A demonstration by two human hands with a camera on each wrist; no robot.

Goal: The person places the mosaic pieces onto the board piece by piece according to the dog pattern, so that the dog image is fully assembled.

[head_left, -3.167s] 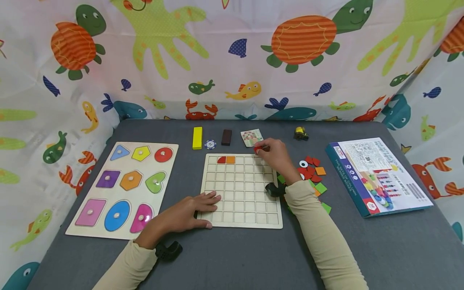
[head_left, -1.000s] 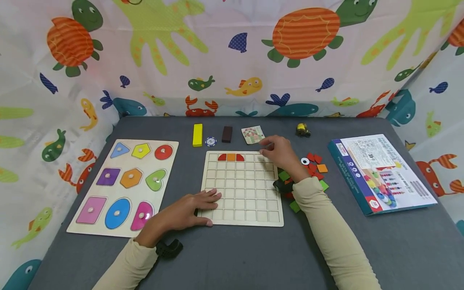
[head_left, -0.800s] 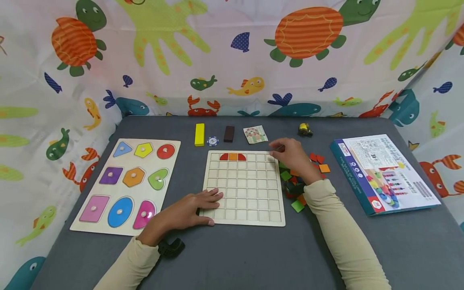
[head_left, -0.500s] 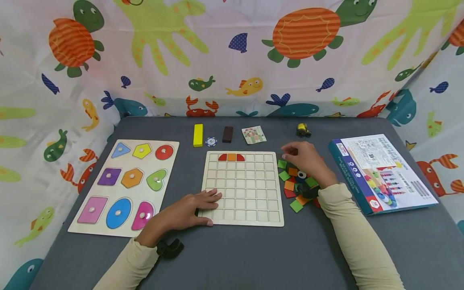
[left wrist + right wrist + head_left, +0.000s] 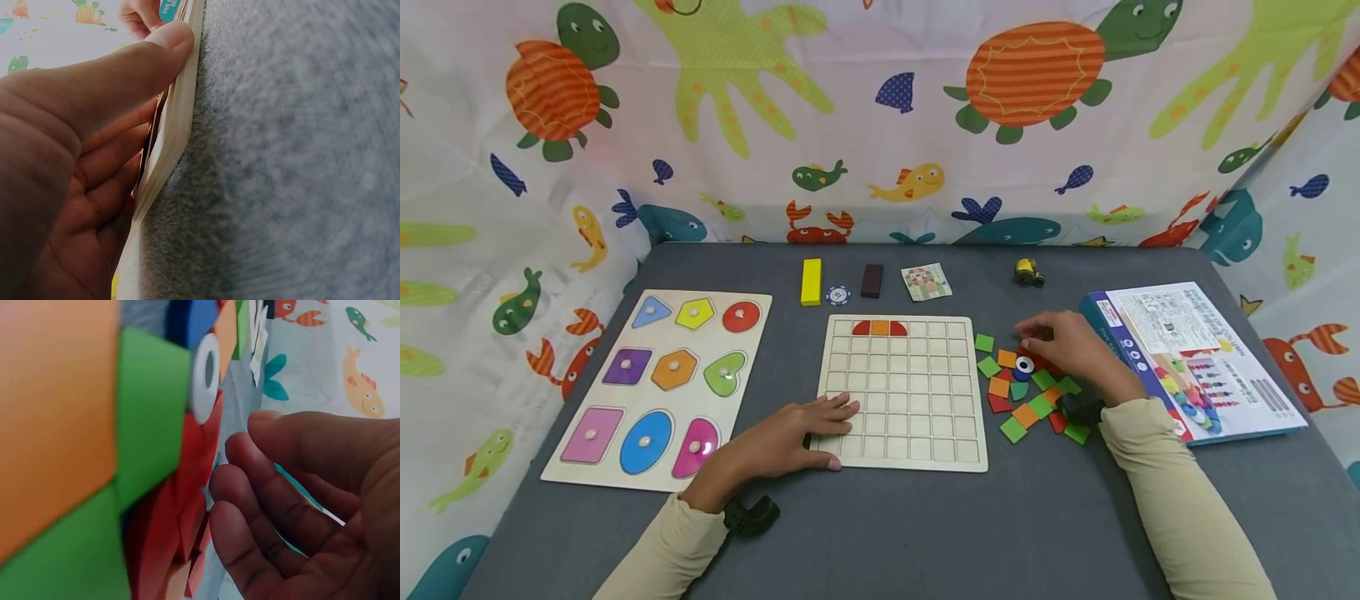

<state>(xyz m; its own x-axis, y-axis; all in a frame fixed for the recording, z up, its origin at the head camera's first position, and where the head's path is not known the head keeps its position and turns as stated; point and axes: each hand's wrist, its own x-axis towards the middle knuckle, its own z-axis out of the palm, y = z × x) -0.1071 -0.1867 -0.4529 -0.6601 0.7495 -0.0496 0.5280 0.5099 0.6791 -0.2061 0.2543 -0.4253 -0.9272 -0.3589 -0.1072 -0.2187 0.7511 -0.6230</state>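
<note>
A pale wooden grid board (image 5: 917,400) lies flat on the grey table. In its back row sit a red quarter-round tile (image 5: 862,328), an orange square tile (image 5: 880,328) and another red quarter-round tile (image 5: 898,329). My left hand (image 5: 797,433) rests on the board's left front corner, fingers extended over the grid; its thumb lies along the board's edge in the left wrist view. My right hand (image 5: 1067,346) hovers over the back of a loose tile pile. Between its fingertips nothing shows in the right wrist view, where red tiles (image 5: 156,531) lie beside them.
Left stands a knob puzzle board (image 5: 580,458); right lies a boxed game (image 5: 1202,367). Along the back are a yellow block (image 5: 811,282), a poker chip (image 5: 838,296), a dark block (image 5: 871,281), a picture card (image 5: 927,282) and a small toy vehicle (image 5: 1028,272).
A second red quarter-round tile, earlier pinched in my right hand, now sits beside the orange one. The right hand has moved right from the board to the pile. The left hand stays put.
</note>
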